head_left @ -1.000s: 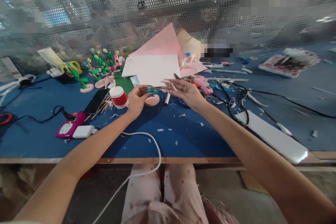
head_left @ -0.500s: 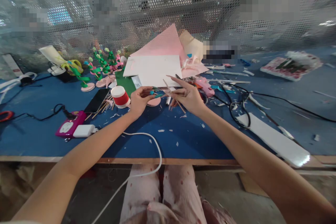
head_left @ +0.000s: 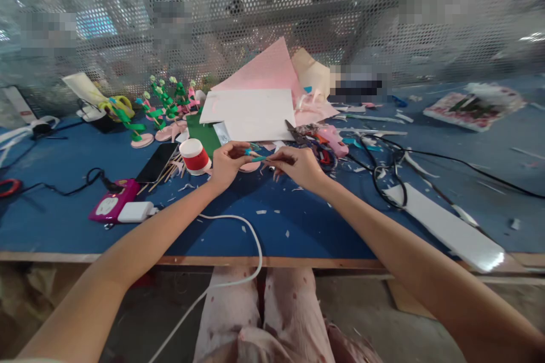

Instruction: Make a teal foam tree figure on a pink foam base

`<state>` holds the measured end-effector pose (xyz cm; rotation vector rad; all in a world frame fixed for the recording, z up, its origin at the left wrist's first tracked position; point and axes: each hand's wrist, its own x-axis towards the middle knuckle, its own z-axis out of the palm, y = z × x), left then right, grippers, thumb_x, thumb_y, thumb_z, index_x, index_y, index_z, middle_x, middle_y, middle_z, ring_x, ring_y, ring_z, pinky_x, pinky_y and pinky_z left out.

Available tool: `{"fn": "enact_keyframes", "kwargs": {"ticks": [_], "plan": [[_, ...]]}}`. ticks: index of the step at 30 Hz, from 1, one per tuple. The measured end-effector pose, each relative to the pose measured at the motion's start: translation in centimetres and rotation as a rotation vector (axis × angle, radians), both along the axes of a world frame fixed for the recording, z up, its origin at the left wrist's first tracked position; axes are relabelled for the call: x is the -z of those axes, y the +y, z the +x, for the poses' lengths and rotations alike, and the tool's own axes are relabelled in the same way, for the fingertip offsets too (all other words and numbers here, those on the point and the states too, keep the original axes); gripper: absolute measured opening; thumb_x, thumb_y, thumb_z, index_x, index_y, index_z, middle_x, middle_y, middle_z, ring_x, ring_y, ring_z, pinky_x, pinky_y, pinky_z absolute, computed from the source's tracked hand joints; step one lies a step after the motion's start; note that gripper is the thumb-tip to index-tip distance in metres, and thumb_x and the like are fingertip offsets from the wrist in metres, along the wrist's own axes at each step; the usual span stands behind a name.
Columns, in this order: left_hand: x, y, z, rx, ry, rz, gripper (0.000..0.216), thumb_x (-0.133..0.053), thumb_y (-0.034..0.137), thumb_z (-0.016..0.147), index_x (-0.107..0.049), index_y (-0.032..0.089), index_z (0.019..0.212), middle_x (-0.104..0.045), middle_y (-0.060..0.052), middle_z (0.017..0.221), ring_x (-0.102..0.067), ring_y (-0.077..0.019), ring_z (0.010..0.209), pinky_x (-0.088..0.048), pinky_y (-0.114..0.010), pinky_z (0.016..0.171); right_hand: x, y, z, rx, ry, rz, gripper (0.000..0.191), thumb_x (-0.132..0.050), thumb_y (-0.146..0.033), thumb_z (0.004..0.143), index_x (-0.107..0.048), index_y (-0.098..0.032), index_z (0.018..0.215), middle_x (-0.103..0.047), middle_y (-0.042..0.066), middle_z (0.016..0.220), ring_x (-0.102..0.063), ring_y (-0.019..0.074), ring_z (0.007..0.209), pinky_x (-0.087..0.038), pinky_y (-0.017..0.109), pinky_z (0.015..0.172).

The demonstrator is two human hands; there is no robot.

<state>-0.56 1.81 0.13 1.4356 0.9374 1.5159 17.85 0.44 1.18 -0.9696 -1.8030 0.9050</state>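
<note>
My left hand is closed in a pinch on a small teal paper strip, with a bit of bright blue at its fingertips. From the other side my right hand pinches the strip's right end, its fingers curled together. The wooden stick seen earlier in the right hand cannot be made out now. Beside my left hand stands a white tub with a red label. Partly hidden under the hands lies a pale pink disc. Scissors with dark blades lie just past my right hand.
White board and pink sheet lie behind the hands. Paper flowers on pink bases, a phone and a purple power adapter are at left. A pink glue gun, black cable and white strip are at right.
My right hand has moved its fingers from spread to curled and now pinches the teal strip's end. The wooden stick that stood out diagonally from it no longer shows. The left hand stays nearly still.
</note>
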Motion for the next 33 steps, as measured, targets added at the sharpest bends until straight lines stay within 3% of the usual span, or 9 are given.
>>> {"fn": "enact_keyframes", "kwargs": {"ticks": [26, 33], "plan": [[-0.09, -0.34, 0.09, -0.044, 0.048, -0.012, 0.029, -0.077, 0.019, 0.050, -0.064, 0.014, 0.075, -0.069, -0.003, 0.074, -0.064, -0.0133, 0.067, -0.052, -0.025, 0.063, 0.48, 0.26, 0.16, -0.001, -0.081, 0.043, 0.028, -0.060, -0.046, 0.074, -0.063, -0.018, 0.074, -0.064, 0.001, 0.059, -0.062, 0.0150, 0.045, -0.050, 0.026, 0.050], [-0.13, -0.47, 0.14, -0.053, 0.067, 0.002, 0.027, -0.076, 0.019, 0.052, -0.064, 0.014, 0.076, -0.068, -0.002, 0.071, -0.064, -0.0140, 0.066, -0.053, -0.027, 0.063, 0.34, 0.17, 0.10, 0.026, -0.128, 0.046, 0.026, -0.061, -0.044, 0.074, -0.064, -0.019, 0.071, -0.060, -0.002, 0.046, -0.061, 0.0150, 0.043, -0.048, 0.025, 0.049]]}}
